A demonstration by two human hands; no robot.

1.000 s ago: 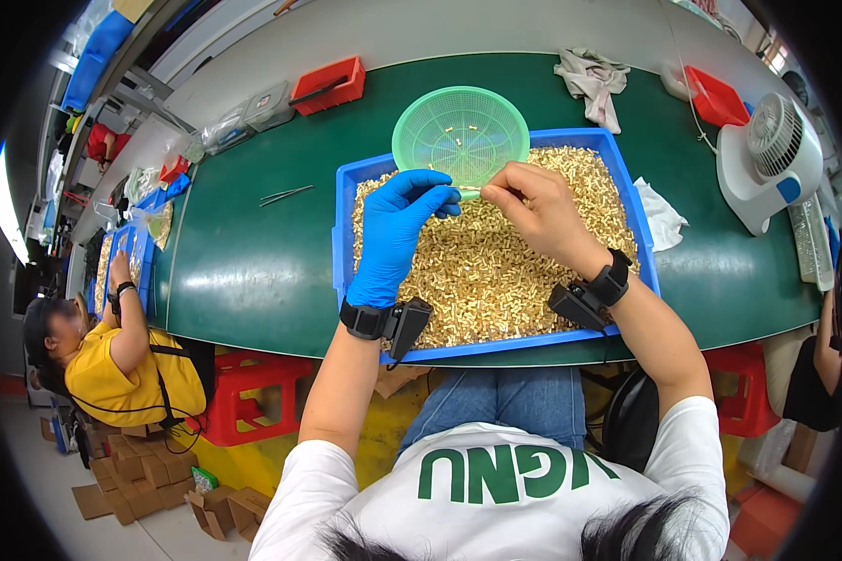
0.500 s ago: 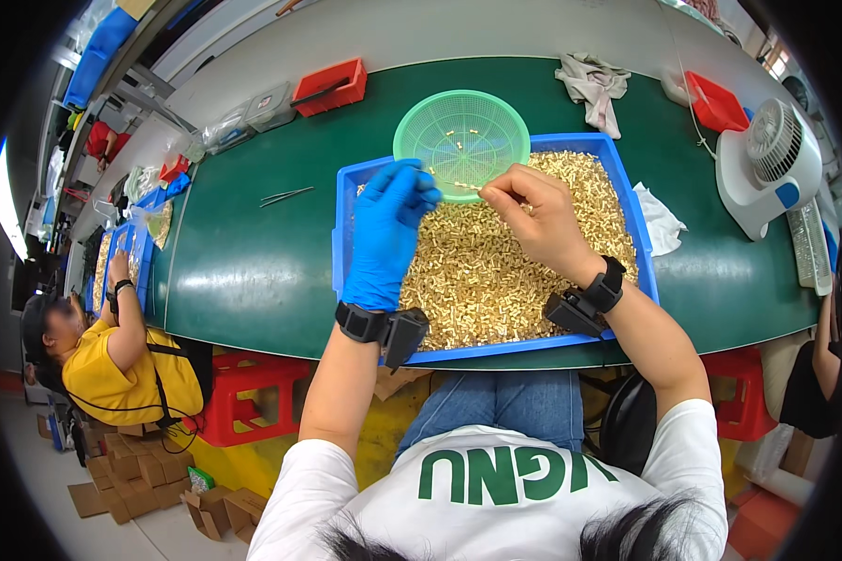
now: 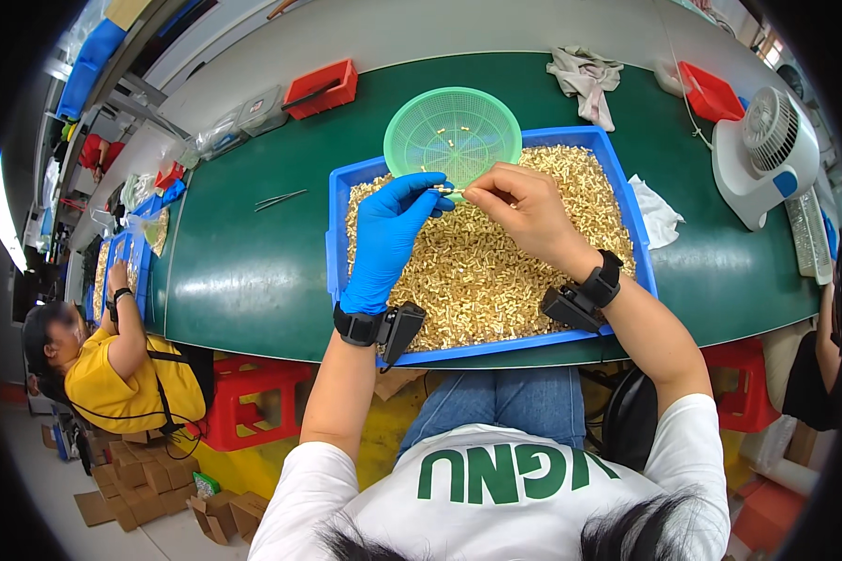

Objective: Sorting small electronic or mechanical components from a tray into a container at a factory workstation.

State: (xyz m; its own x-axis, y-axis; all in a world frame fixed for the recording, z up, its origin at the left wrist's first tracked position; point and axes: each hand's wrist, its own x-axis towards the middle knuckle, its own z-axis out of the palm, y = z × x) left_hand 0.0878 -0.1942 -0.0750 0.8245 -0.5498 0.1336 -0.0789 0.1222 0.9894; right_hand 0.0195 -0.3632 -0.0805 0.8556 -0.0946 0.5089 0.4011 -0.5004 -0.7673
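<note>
My left hand (image 3: 388, 234), in a blue glove, pinches one or more small brass-coloured pieces (image 3: 446, 190) at its fingertips. Facing it, my bare right hand (image 3: 529, 210) has thumb and forefinger pressed together right at the end of these pieces; what lies inside that pinch is too small to make out. Both hands are above a blue tray (image 3: 338, 234) full of loose, short brass-coloured cylinders (image 3: 496, 290). A round green mesh basket (image 3: 402, 117) rests at the tray's far side, just beyond my fingertips, with a few cylinders in it.
Tweezers (image 3: 281, 199) lie left of the tray on the green table (image 3: 243, 252). A red bin (image 3: 320, 91) stands at the back. To the right are a white cloth (image 3: 658, 217), a rag (image 3: 585, 79) and a white fan (image 3: 767, 159). A person in yellow (image 3: 136, 374) sits at the left.
My hands have come closer together, fingertips now nearly meeting. The left fingers have lowered and turned toward the right hand, which has shifted slightly left. The view has shifted slightly.
</note>
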